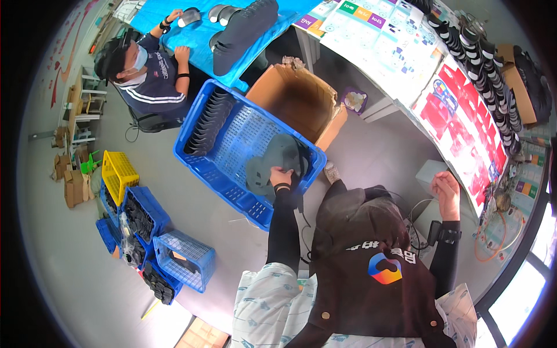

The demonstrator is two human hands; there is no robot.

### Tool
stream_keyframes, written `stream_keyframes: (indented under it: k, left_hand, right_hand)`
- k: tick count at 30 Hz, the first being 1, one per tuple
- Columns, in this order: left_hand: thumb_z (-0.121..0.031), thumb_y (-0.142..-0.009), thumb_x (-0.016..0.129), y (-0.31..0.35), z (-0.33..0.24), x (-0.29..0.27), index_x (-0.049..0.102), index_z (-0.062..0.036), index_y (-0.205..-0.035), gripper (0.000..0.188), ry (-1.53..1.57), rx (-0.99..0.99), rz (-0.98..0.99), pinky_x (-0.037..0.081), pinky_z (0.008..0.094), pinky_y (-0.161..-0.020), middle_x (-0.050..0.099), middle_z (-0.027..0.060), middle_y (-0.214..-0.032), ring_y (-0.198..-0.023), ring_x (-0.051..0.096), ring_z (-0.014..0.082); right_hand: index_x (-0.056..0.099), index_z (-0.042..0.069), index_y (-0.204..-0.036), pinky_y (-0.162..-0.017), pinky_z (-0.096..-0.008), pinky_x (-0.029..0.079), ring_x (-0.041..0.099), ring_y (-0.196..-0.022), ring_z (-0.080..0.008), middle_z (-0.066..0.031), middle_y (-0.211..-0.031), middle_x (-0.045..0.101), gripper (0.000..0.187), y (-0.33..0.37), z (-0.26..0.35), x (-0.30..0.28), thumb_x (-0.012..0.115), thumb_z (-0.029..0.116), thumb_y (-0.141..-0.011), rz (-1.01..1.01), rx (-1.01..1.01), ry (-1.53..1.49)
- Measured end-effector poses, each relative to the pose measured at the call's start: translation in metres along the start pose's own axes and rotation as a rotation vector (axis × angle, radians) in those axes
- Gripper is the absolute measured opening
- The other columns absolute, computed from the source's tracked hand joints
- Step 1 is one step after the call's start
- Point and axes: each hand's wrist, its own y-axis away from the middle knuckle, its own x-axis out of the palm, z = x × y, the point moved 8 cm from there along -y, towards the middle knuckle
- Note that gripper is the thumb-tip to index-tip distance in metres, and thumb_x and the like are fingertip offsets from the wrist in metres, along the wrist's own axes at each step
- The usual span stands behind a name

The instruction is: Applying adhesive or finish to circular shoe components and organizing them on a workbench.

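My left hand (281,177) reaches into a large blue plastic crate (232,189), its fingers closed on the edge of a stack of dark grey curved pieces (283,152). The stack lies at the crate's right end. Along the crate's left end stands a row of similar dark curved pieces (212,122), nested tightly. My right hand (447,194) is raised at the right, beside the table edge. Its fingers are loosely bent, and nothing shows in them. A dark band is on each wrist.
An open cardboard box (296,95) stands just behind the crate. At the upper left a masked co-worker (148,75) sits by a blue-covered table (174,37). Curved dark stacks (476,64) line the right table (400,69). More crates (188,258) sit on the floor at left.
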Motion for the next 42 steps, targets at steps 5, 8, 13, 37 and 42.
stream_keyframes:
  k: [5,8,13,37,42]
  left_hand:
    - [-0.013,-0.071,0.079,0.001,-0.021,-0.031,0.062,-0.0033,-0.082,0.023,0.052,-0.061,0.04,0.053,0.0413,-0.08,0.069,0.0164,-0.094,-0.087,0.067,0.0344]
    - [-0.005,-0.073,0.069,0.01,-0.086,-0.086,0.057,-0.0028,-0.086,0.018,0.122,0.072,-0.145,0.051,0.0429,-0.085,0.066,0.0196,-0.106,-0.096,0.063,0.0388]
    - [-0.001,-0.076,0.062,0.035,-0.13,-0.11,0.056,-0.0022,-0.094,0.02,-0.135,0.418,-0.243,0.047,0.0485,-0.093,0.064,0.0196,-0.113,-0.105,0.06,0.0412]
    - [-0.033,-0.063,0.094,-0.019,-0.014,-0.012,0.054,0.0001,-0.132,0.087,-0.163,-0.128,0.041,0.05,0.0486,-0.098,0.058,0.0278,-0.126,-0.114,0.059,0.0443]
    - [-0.025,-0.069,0.092,-0.016,0.033,0.023,0.04,0.0054,-0.142,0.095,0.791,-0.536,0.231,0.05,0.0429,-0.096,0.064,0.0194,-0.125,-0.107,0.066,0.0307]
  right_hand:
    - [0.059,0.001,-0.103,-0.069,-0.024,0.042,0.06,-0.079,-0.0132,-0.0066,-0.085,0.062,0.012,-0.047,0.022,0.032,0.055,0.006,-0.093,0.127,0.029,0.071]
    - [0.059,0.001,-0.105,-0.07,-0.0239,0.042,0.06,-0.08,-0.0131,-0.0069,-0.085,0.063,0.014,-0.067,0.041,0.03,0.056,0.006,-0.093,0.123,0.008,0.099]
    - [0.06,0.0,-0.108,-0.07,-0.0231,0.041,0.06,-0.08,-0.0118,-0.0056,-0.086,0.063,0.018,-0.111,0.062,0.048,0.057,0.009,-0.092,0.203,-0.001,0.096]
    - [0.062,0.0,-0.107,-0.07,-0.0229,0.042,0.06,-0.078,-0.0118,-0.0071,-0.085,0.065,0.017,-0.104,0.073,0.076,0.056,0.009,-0.092,0.178,-0.001,0.197]
    - [0.062,0.0,-0.107,-0.07,-0.0235,0.043,0.06,-0.079,-0.0125,-0.0064,-0.085,0.065,0.017,-0.1,0.072,0.097,0.058,0.009,-0.092,0.228,0.005,0.181]
